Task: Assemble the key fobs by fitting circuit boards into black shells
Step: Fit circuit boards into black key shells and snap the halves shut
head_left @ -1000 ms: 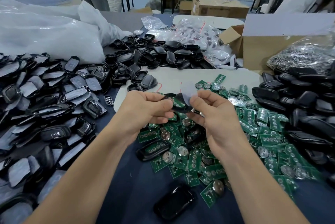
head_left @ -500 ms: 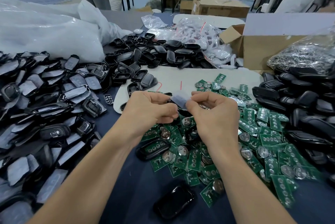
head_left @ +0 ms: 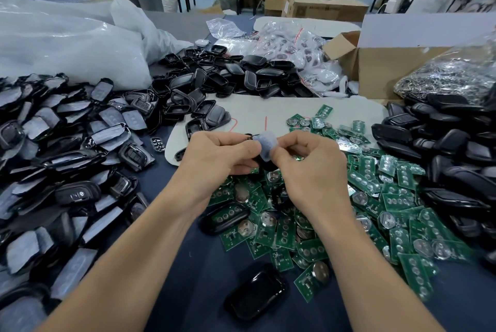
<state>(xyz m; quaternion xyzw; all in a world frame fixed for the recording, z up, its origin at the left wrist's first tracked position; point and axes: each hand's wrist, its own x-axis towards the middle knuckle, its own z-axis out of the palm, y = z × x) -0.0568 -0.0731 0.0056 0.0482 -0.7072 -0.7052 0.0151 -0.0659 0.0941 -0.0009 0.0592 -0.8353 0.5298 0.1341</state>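
Key-fob assembly: the black shell [head_left: 264,164] is held just above the heap of green circuit boards [head_left: 284,227].
The left hand [head_left: 222,155] pinches the black shell and the right hand [head_left: 311,173] pinches its pale button pad [head_left: 266,143]. A skewed pad would likely stop a board seating. The 2 red marks on the white sheet [head_left: 249,108] and the carton [head_left: 324,8] print are illegible.

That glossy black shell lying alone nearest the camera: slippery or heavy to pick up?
Probably slippery: the black shell shines with reflections. Likely light: similar shells in the far pile look hollow. Lying flat on the table, it should slide, not roll.
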